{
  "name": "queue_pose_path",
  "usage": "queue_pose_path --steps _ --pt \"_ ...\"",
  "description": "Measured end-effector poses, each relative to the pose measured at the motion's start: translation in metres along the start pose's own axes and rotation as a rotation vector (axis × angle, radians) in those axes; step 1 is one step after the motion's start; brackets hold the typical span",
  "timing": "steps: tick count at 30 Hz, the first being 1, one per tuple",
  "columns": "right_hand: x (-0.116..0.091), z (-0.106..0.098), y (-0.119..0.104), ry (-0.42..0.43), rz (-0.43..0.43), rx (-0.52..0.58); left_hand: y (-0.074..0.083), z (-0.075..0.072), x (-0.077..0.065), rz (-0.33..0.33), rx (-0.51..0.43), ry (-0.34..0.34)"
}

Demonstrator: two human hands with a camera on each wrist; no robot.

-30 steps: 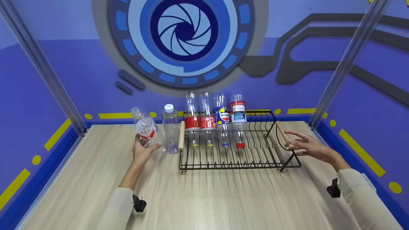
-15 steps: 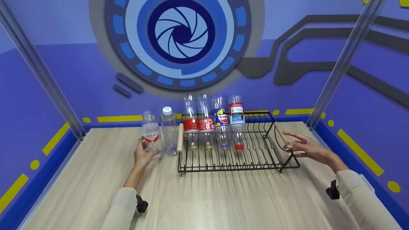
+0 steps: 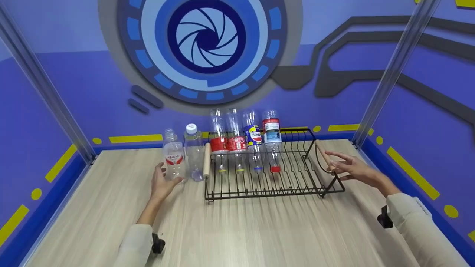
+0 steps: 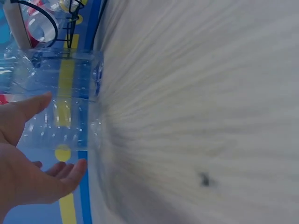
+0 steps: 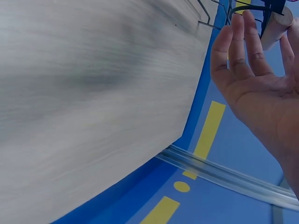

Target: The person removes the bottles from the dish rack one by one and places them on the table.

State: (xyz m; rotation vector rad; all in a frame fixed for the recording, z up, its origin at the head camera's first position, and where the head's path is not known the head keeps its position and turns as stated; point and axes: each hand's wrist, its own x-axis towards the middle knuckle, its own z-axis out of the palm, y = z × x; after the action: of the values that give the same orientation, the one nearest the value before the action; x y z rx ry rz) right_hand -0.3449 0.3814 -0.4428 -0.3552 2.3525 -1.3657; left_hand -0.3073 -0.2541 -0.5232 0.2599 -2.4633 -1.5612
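Observation:
My left hand has its fingers and thumb spread around the lower part of a capless clear plastic bottle with a red-and-white label. The bottle stands upright on the table; in the left wrist view the fingers are apart from it, and the thumb overlaps its side. Just right of it stands a clear bottle with a white cap. On the far right, my right hand has loosely extended fingers at the wooden handle of a black wire dish rack. That handle shows behind the fingers in the right wrist view.
Several bottles stand upside down in the rack: two with red labels, a blue-labelled one and a red-capped one. A second wooden handle edges the rack's left side. Blue panels enclose the wooden table.
The tilted bottle in my left hand has come upright beside the white-capped bottle. My left fingers have since loosened from it. The right hand stays at the rack handle.

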Motion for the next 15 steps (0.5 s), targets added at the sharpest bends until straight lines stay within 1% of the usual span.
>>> queue_pose_path --steps 2,4,6,8,10,11,12,13,15 --pt "0.001 0.000 -0.001 -0.001 0.005 -0.004 0.003 -0.005 -0.005 -0.022 0.024 0.003" --pt "0.001 0.000 -0.002 0.002 0.008 -0.010 0.008 -0.010 -0.012 -0.047 0.078 -0.012" --pt "0.001 0.000 -0.003 0.009 0.012 -0.011 0.013 -0.015 -0.020 -0.070 0.202 -0.042" --pt "0.002 0.000 -0.003 0.014 0.013 -0.014 0.018 -0.021 -0.029 -0.083 0.358 -0.081" --pt "0.002 0.000 -0.004 0.014 0.014 -0.015 0.023 -0.026 -0.038 -0.078 0.487 -0.128" --pt "0.002 0.000 -0.004 0.013 0.014 -0.016 0.026 -0.027 -0.042 -0.064 0.531 -0.148" --pt "0.002 0.000 -0.004 0.012 0.014 -0.019 0.029 -0.028 -0.045 -0.043 0.540 -0.168" --pt "0.002 0.000 -0.004 0.010 0.014 -0.023 0.032 -0.028 -0.048 -0.018 0.522 -0.187" --pt "0.001 -0.001 -0.006 0.011 0.014 -0.026 0.038 -0.025 -0.050 0.042 0.421 -0.228"
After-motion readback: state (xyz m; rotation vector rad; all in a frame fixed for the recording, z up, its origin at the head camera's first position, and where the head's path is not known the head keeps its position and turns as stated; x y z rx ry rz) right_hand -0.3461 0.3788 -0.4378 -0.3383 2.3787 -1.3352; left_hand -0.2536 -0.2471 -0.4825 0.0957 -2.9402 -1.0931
